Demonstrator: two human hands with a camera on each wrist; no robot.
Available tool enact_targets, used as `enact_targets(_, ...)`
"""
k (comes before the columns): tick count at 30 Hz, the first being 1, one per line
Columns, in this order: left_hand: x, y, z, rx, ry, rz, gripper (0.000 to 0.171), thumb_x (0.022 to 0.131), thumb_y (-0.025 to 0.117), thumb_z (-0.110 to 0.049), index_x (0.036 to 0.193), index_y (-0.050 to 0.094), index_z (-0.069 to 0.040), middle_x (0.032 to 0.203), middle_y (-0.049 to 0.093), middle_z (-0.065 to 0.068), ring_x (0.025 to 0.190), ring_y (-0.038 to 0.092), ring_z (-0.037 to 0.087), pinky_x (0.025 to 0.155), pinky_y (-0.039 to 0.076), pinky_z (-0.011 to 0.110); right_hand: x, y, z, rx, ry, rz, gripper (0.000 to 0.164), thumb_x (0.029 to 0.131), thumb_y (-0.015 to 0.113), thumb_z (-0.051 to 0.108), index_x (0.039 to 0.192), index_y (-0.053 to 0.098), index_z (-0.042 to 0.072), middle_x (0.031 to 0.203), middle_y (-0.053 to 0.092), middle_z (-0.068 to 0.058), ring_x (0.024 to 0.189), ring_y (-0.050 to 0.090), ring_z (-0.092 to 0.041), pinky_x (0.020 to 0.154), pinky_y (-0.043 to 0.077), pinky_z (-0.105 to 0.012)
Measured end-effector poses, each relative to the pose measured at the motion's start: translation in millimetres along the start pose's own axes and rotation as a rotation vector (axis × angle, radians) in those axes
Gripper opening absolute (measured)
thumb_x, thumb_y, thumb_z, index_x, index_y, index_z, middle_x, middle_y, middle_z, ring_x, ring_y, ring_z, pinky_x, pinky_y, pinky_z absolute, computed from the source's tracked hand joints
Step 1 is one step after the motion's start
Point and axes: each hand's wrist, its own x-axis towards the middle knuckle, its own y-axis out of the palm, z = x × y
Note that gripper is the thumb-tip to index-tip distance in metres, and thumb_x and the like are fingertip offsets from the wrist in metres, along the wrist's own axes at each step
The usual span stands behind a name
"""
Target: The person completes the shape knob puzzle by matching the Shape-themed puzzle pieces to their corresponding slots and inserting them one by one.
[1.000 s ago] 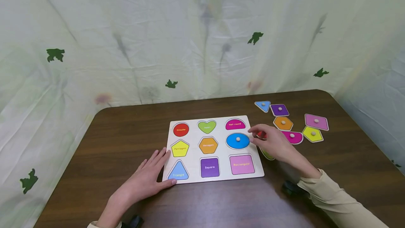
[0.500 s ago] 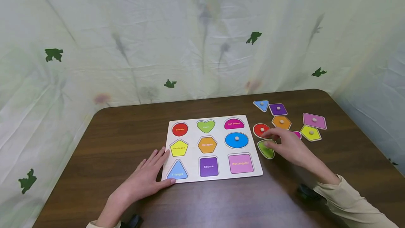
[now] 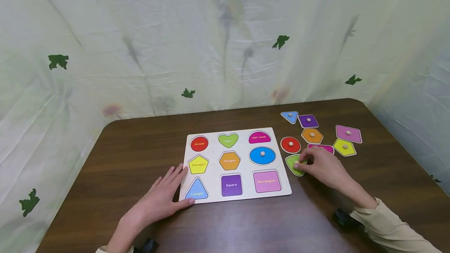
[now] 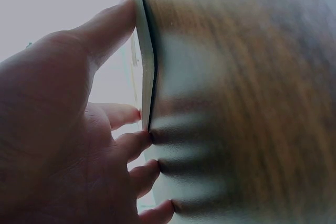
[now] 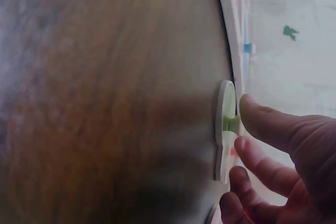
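A white puzzle board [image 3: 214,179] with coloured, labelled shapes lies on the table. My left hand [image 3: 158,196] rests spread at its left edge, thumb on the near corner; in the left wrist view the fingertips [image 4: 149,174] reach past the board's edge. A blue oval knob piece [image 3: 258,158] sits in the board. Right of the board, my right hand [image 3: 325,169] has thumb and index finger at the knob of a green heart piece [image 3: 291,163], pinching it. The right wrist view shows that green knob [image 5: 231,124] between thumb and index finger, with the piece flat on the table.
Other knob pieces lie at the right: a red circle [image 3: 286,147], orange hexagon [image 3: 309,139], magenta half round [image 3: 328,148], purple square [image 3: 305,123], blue triangle [image 3: 286,118], yellow pentagon [image 3: 341,151] and pink rectangle [image 3: 353,136]. A leaf-patterned curtain [image 3: 151,50] hangs behind the table.
My right hand has moved from beside the blue oval back and down to the green heart, and its thumb and index finger have closed on the knob. The left hand stays put.
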Motion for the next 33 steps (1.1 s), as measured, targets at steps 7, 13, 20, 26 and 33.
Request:
enact_targets(7, 0.1, 0.4, -0.7, 0.000, 0.002, -0.002, 0.099, 0.083, 0.063, -0.068, 0.157, 0.026, -0.014, 0.162, 0.020, 0.008, 0.148, 0.014, 0.035, 0.112, 0.017, 0.065, 2.6, 4.0, -0.3, -0.014, -0.004, -0.018, 0.015, 0.081, 0.082, 0.028, 0.082, 0.070, 0.019, 0.079, 0.058, 0.006, 0.073, 0.051, -0.016, 0.060, 0.043, -0.033)
enact_targets(13, 0.3, 0.9, -0.4, 0.001, 0.005, -0.007, 0.099, 0.083, 0.062, -0.069, 0.157, 0.026, -0.014, 0.163, 0.020, 0.008, 0.148, 0.014, 0.035, 0.112, 0.017, 0.065, 3.9, 3.6, 0.1, 0.009, -0.057, -0.019, 0.007, 0.084, 0.078, 0.017, 0.089, 0.073, 0.016, 0.082, 0.060, 0.004, 0.075, 0.052, -0.017, 0.063, 0.043, -0.034)
enact_targets(20, 0.5, 0.8, 0.1, 0.003, 0.009, -0.011, 0.098, 0.083, 0.062, -0.069, 0.157, 0.026, -0.014, 0.162, 0.020, 0.008, 0.148, 0.014, 0.035, 0.112, 0.018, 0.065, 3.0, 1.4, -0.5, 0.043, -0.077, 0.006, 0.014, 0.083, 0.079, 0.014, 0.096, 0.075, 0.014, 0.086, 0.060, 0.002, 0.078, 0.052, -0.019, 0.065, 0.044, -0.034)
enact_targets(26, 1.1, 0.2, 0.1, 0.007, -0.009, 0.003, 0.099, 0.083, 0.062, -0.070, 0.157, 0.026, -0.015, 0.162, 0.020, 0.008, 0.148, 0.014, 0.035, 0.112, 0.017, 0.065, 3.7, 3.8, -2.5, 0.042, -0.070, -0.005, 0.013, 0.083, 0.079, 0.017, 0.095, 0.075, 0.014, 0.081, 0.056, 0.005, 0.077, 0.049, -0.018, 0.063, 0.041, -0.033)
enact_targets(33, 2.4, 0.0, -0.2, 0.008, -0.027, 0.013, 0.100, 0.082, 0.063, -0.070, 0.157, 0.027, -0.015, 0.162, 0.020, 0.009, 0.148, 0.014, 0.036, 0.112, 0.016, 0.065, 4.5, 6.3, -2.1, 0.051, -0.058, -0.003, 0.013, 0.085, 0.077, 0.017, 0.098, 0.076, 0.012, 0.081, 0.056, 0.004, 0.077, 0.050, -0.018, 0.064, 0.042, -0.034)
